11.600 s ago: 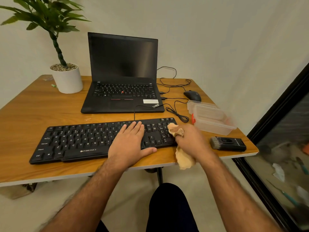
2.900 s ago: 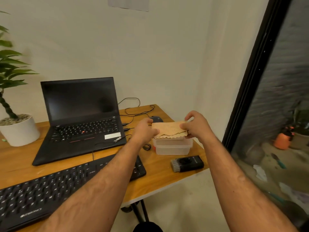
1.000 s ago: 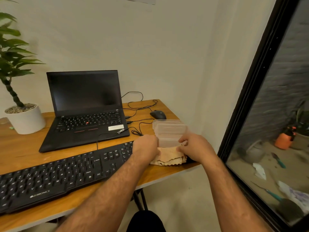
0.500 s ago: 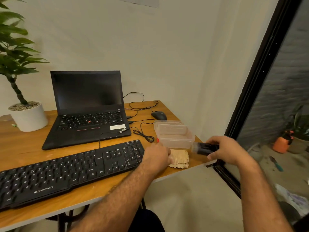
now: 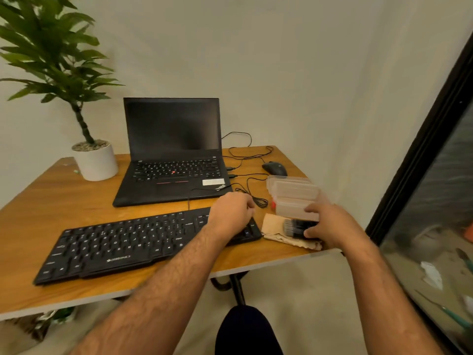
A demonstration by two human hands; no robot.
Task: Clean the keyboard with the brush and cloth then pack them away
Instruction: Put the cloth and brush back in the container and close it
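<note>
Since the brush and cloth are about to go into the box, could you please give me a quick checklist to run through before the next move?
1. Folded tan cloth flat on the wooden desk: ok.
2. Black brush on the cloth, gripped by the right hand: ok.
3. Clear plastic box within reach, just behind the cloth: ok.
4. Box open, its lid set aside: cannot tell, the clear parts overlap.
5. Left hand free to steady the box: not ok, it rests on the black keyboard.
6. Black cable loop clear of the box: ok.
</note>
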